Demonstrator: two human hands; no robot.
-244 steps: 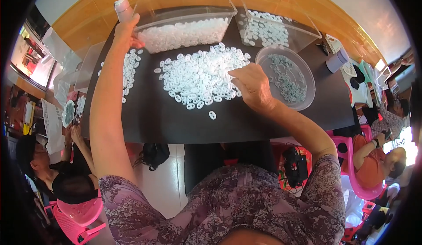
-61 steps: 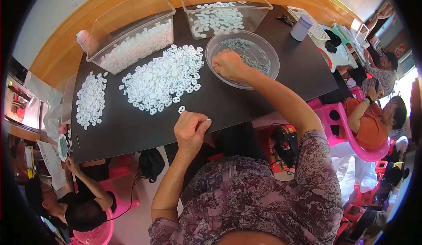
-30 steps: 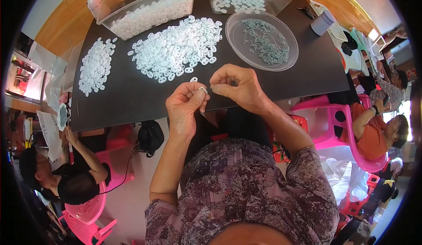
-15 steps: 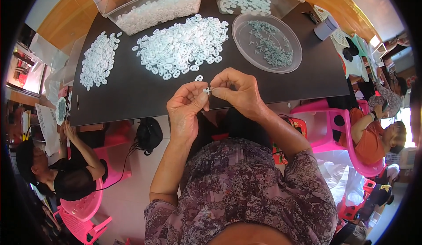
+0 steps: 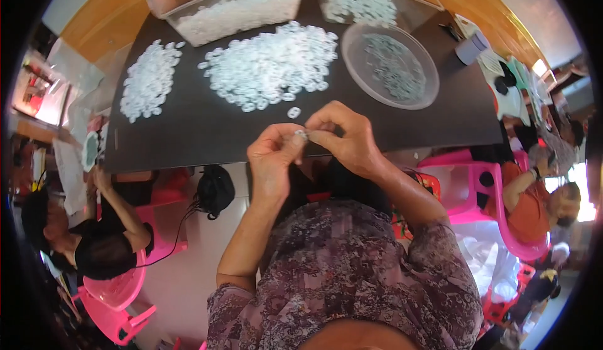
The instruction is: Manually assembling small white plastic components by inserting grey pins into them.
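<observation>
Just above the table's near edge, my left hand (image 5: 271, 161) pinches a small white plastic piece (image 5: 301, 134) between thumb and fingers. My right hand (image 5: 349, 138) meets it from the right, thumb and forefinger pressed together at the piece. Whatever its fingertips grip is too small and blurred to make out. One loose white oval piece (image 5: 293, 112) lies on the dark table (image 5: 201, 140) just beyond my hands. Past it spreads a large heap of white two-holed oval pieces (image 5: 270, 67). A round clear tray (image 5: 358, 70) at the right holds small grey-green screw-like parts (image 5: 396, 67).
A smaller pile of white pieces (image 5: 151, 80) lies at the left. Two clear bins (image 5: 188, 33) with white pieces line the back. A grey-lidded container (image 5: 470, 50) stands at the right. People sit on both sides; a pink chair (image 5: 461, 190) is at the right.
The view has shifted slightly, so the table's things sit a little differently in the picture. Both hands stay together at the small white piece.
</observation>
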